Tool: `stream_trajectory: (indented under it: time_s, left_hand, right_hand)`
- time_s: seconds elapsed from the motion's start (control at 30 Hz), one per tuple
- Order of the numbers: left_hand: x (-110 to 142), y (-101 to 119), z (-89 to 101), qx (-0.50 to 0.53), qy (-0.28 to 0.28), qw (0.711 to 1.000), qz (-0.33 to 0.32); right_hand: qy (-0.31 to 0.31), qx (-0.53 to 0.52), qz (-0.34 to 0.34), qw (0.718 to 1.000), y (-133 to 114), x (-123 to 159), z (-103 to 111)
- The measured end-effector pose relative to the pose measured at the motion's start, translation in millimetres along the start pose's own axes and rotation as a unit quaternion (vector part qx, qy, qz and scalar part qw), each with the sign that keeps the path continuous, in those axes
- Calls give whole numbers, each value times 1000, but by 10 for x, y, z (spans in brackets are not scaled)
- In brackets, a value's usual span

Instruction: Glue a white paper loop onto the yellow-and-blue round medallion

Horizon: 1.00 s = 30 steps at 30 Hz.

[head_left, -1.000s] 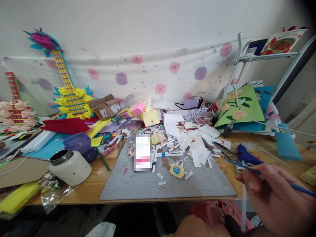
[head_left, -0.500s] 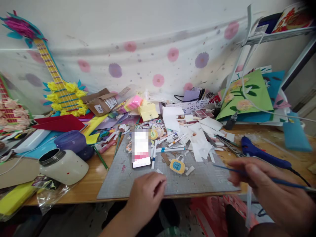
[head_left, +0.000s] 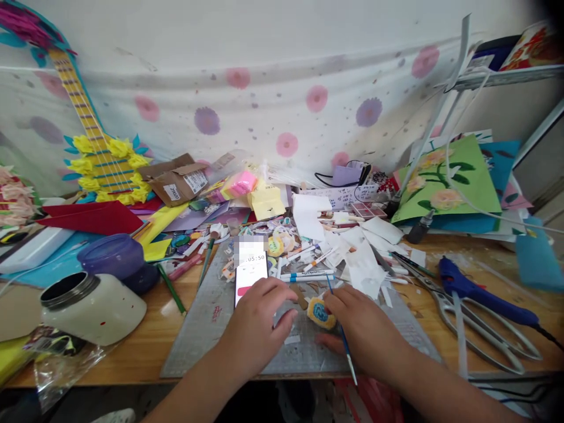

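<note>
My left hand [head_left: 259,320] rests on the grey cutting mat [head_left: 207,341], fingers curled, beside a phone [head_left: 249,271] with a lit screen. My right hand [head_left: 361,329] holds a thin blue paintbrush [head_left: 339,326] and touches a small yellow and blue paper piece [head_left: 319,311] that lies on the mat between both hands. Markers [head_left: 306,275] and white paper scraps [head_left: 365,267] lie just beyond the hands.
A white jar [head_left: 90,305] on its side and a purple tub [head_left: 112,258] sit at the left. Scissors [head_left: 476,323] and a blue glue gun [head_left: 480,291] lie at the right. Paper guitars [head_left: 97,153], a cardboard box [head_left: 178,179] and green card art [head_left: 445,179] crowd the back.
Both hands moved in over the mat. The left hand came up from below the table edge; the right hand brought the paintbrush leftward to the yellow paper piece.
</note>
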<state>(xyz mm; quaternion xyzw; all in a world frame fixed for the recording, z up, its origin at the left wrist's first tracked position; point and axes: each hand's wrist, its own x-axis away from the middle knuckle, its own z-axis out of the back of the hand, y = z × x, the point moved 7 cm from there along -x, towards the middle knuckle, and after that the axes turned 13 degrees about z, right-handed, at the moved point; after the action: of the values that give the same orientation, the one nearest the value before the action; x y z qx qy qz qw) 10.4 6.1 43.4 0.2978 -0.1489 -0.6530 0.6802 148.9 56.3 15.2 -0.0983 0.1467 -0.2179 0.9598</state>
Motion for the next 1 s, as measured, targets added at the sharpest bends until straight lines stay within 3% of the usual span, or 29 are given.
stream_trajectory:
  time_s: [0.13, 0.23, 0.3, 0.4, 0.5, 0.63, 0.7, 0.77, 0.83, 0.93, 1.0]
  left_hand:
    - [-34, -115, -30, 50, -24, 997, 51]
    - [-138, -191, -67, 138, -55, 983, 111]
    - [-246, -225, -151, 257, -107, 945, 171]
    - [-411, -158, -362, 396, -223, 861, 227]
    - [-574, -58, -490, 424, -277, 834, 220]
    - [-727, -76, -528, 454, -258, 825, 214]
    - [-757, -135, -512, 474, -236, 819, 219]
    - [-763, -201, -487, 495, -216, 811, 226]
    - [-756, -243, -459, 512, -202, 803, 227]
    - [-741, -260, -435, 534, -194, 790, 229]
    - [-725, -258, -447, 557, -197, 771, 237]
  right_hand:
    - [-1, 2, -6, 1000, 58, -74, -78]
    - [2, -16, 8, 1000, 79, -70, 4]
    - [14, -40, 45, 998, 40, -81, 118]
    - [41, -70, 114, 990, -35, -122, 327]
    - [66, -82, 158, 982, -4, -145, 525]
    - [119, -51, 104, 986, 305, -26, 703]
    - [63, 7, 64, 996, 443, 55, 587]
    - [-26, 69, 60, 995, 496, 102, 360]
    - [-74, 116, 66, 988, 504, 92, 167]
    - [-77, 140, 63, 985, 525, 26, 88]
    - [-55, 130, 50, 989, 624, 54, 204]
